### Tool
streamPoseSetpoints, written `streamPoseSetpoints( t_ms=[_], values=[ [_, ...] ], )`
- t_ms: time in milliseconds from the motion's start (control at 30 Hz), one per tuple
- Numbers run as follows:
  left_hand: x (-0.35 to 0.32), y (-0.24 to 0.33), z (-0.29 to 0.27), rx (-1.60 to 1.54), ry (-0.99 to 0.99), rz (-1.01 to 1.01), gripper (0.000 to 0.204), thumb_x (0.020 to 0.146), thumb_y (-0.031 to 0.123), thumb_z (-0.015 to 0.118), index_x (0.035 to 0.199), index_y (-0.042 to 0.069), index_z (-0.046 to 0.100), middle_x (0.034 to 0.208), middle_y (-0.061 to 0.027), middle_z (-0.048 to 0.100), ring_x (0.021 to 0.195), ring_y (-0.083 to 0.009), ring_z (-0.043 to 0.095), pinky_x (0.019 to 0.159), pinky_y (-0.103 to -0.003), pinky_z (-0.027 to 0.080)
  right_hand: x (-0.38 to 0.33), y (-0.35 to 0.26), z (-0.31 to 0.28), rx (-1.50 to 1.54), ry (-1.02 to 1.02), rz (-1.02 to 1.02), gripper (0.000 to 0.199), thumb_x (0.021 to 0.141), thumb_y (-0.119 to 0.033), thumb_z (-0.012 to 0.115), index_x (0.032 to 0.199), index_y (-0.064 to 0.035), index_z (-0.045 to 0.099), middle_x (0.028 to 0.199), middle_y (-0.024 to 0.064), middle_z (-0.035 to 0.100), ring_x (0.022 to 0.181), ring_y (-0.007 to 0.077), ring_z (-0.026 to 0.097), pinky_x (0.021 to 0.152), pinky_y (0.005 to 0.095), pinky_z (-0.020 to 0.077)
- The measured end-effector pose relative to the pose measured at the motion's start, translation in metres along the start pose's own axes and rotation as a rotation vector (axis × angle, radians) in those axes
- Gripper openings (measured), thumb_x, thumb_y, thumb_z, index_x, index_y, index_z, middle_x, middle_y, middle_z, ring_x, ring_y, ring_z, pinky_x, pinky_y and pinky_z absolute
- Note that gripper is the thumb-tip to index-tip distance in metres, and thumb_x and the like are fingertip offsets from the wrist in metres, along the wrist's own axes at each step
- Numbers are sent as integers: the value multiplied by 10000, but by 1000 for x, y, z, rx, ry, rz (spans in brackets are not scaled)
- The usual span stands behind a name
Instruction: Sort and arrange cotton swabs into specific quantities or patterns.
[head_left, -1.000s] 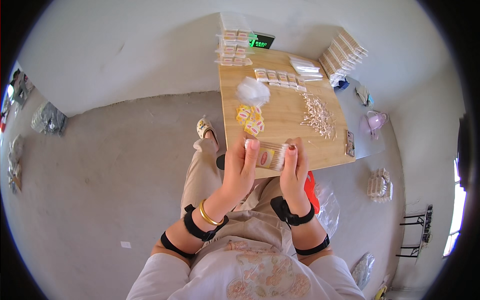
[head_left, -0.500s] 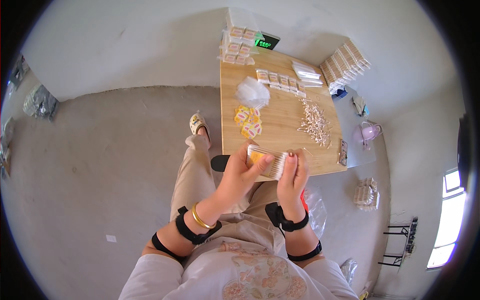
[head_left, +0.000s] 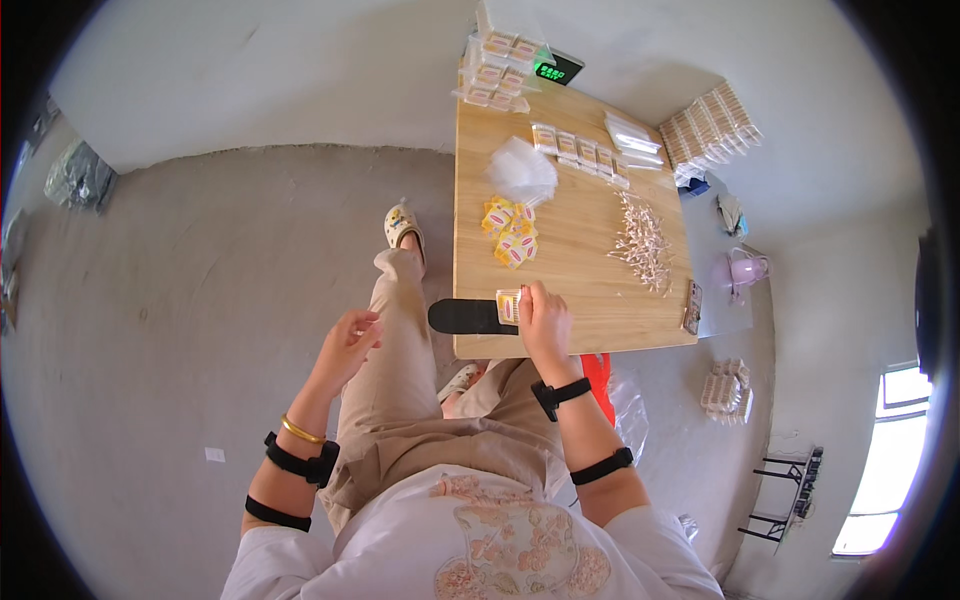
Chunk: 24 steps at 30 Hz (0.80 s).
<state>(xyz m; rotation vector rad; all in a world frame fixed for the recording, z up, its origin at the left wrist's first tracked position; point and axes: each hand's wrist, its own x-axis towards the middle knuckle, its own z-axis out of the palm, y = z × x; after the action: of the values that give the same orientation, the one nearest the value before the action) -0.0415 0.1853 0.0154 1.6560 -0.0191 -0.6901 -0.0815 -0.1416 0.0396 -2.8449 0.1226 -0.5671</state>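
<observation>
My right hand [head_left: 545,325] is closed on a small pack of cotton swabs [head_left: 508,306] with a yellow and white card in it. The pack is over the inner end of a black, round-ended flat strip [head_left: 462,316], which juts past the table's left edge. Whether the pack touches the strip I cannot tell. Off the table to the left, my left hand [head_left: 350,345] hangs above the floor beside my leg, fingers loosely bent and apart, holding nothing. Beyond the pack lie yellow and white cards [head_left: 513,235]. A heap of loose cotton swabs [head_left: 643,245] is to the right.
On the wooden table [head_left: 585,235] are clear plastic bags [head_left: 523,172], a row of filled packs [head_left: 578,152], stacked packs [head_left: 497,75] and flat clear sleeves [head_left: 633,138]. A phone [head_left: 692,306] lies at the right edge. Bundled swabs [head_left: 710,130] stand behind; more bundles [head_left: 727,390] are on the floor.
My left hand has let go of the swab pack and swung left, off the table. My right hand now holds the pack alone, lower and left, by the black strip. The view has shifted slightly.
</observation>
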Motion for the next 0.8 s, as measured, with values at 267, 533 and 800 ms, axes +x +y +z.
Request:
streamPoseSetpoints(
  t_ms=[267,533,800],
  values=[
    [-5,-3,-12,-36,90,-26,343,1006,311,580,1227,49,574,1087,-61,691,914,-133,662,745,-275,492,10,12,17,19,-97,-100,204,961,-186,554,802,-61,525,615,153,592,579,359,593,574,476,462],
    [3,9,-17,-27,118,28,346,1002,298,588,1238,45,571,1107,-64,692,947,-143,660,793,-297,495,6,25,24,-44,-80,-6,214,965,-217,546,823,-56,537,640,168,611,605,387,610,583,489,476],
    [2,20,-4,-48,82,38,346,1003,301,587,1245,55,574,1115,-54,692,951,-138,652,789,-292,489,4,23,24,86,-55,150,278,1000,-238,512,808,-38,533,644,174,601,608,376,606,570,482,455]
  ],
)
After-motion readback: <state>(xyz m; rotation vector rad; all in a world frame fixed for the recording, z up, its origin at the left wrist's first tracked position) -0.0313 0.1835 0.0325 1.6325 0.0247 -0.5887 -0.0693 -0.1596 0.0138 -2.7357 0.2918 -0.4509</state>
